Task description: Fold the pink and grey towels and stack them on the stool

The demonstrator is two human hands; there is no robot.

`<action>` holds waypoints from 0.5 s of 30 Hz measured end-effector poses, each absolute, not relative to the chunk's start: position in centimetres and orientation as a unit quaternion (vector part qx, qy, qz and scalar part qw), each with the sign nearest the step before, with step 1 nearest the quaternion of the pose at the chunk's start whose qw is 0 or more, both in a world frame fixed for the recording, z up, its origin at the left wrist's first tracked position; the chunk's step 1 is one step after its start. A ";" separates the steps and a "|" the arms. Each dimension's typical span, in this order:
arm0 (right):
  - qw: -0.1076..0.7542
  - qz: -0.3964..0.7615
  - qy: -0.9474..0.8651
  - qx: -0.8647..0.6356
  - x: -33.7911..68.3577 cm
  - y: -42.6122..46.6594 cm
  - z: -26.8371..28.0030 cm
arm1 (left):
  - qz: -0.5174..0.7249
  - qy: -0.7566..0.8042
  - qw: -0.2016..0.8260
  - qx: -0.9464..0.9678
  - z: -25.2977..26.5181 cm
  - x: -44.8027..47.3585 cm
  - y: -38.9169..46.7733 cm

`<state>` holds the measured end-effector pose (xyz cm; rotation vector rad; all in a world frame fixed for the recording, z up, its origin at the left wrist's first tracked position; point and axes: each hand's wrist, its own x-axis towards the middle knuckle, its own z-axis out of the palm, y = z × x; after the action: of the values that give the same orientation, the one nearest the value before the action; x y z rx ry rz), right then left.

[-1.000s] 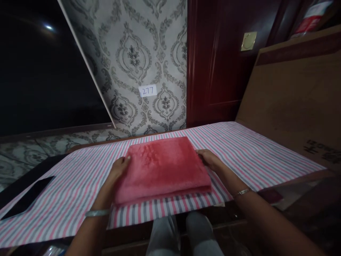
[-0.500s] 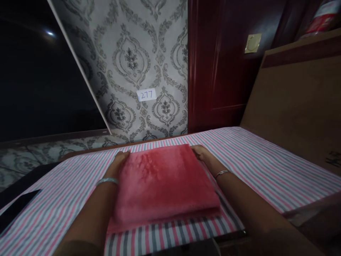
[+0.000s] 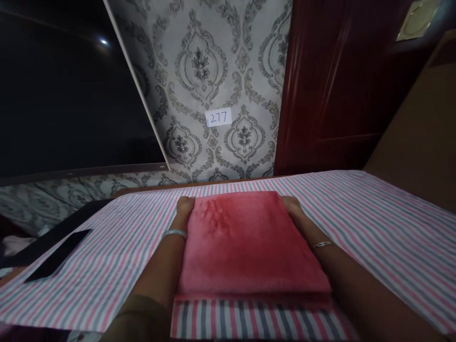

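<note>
A folded red plush cloth (image 3: 245, 247) lies flat on the striped tablecloth (image 3: 135, 247), its layers showing along the near edge. My left hand (image 3: 185, 205), with a pale bangle at the wrist, is closed at the cloth's far left corner. At the far right corner, my right hand (image 3: 292, 205) is closed too, partly hidden by the cloth; a thin silver bracelet circles that wrist. Both forearms run along the cloth's sides.
A black phone (image 3: 59, 256) rests on the tablecloth to the left. Behind stand a large dark screen (image 3: 71, 95), patterned wallpaper with a "277" label (image 3: 218, 117), and a dark red door (image 3: 331, 85). A cardboard box (image 3: 420, 128) is at the right.
My view has turned to the left, so everything sits farther right in it and more of the phone shows. Both hands stay at the cloth's far corners, and its surface looks slightly smoother.
</note>
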<state>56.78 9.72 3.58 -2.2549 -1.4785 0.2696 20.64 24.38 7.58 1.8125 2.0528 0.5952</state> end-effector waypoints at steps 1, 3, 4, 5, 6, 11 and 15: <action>0.251 0.121 -0.515 -0.811 56.7 9.6 3.6 | 0.214 0.719 0.173 0.638 7.5 20.5 24.4; 0.336 0.178 -0.465 -0.799 56.4 9.3 3.7 | 0.222 0.714 0.180 0.639 7.7 20.4 24.5; 0.373 0.202 -0.441 -0.791 56.2 9.1 3.9 | 0.225 0.712 0.184 0.639 7.8 20.3 24.5; 0.404 0.225 -0.417 -0.782 56.1 8.9 4.1 | 0.228 0.710 0.187 0.639 8.1 20.3 24.3; 0.431 0.244 -0.397 -0.773 56.0 8.7 4.4 | 0.232 0.707 0.188 0.641 8.4 20.3 24.1; 0.500 0.313 -0.357 -0.724 55.4 7.3 5.4 | 0.265 0.625 0.133 0.722 10.2 20.9 20.9; 0.531 0.310 -0.363 -0.700 55.0 6.4 5.3 | 0.201 0.444 0.058 0.871 9.9 22.0 15.9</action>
<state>55.03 6.41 5.27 -1.6706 -0.8669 0.7408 21.98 15.86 9.87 2.6399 1.3448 0.6090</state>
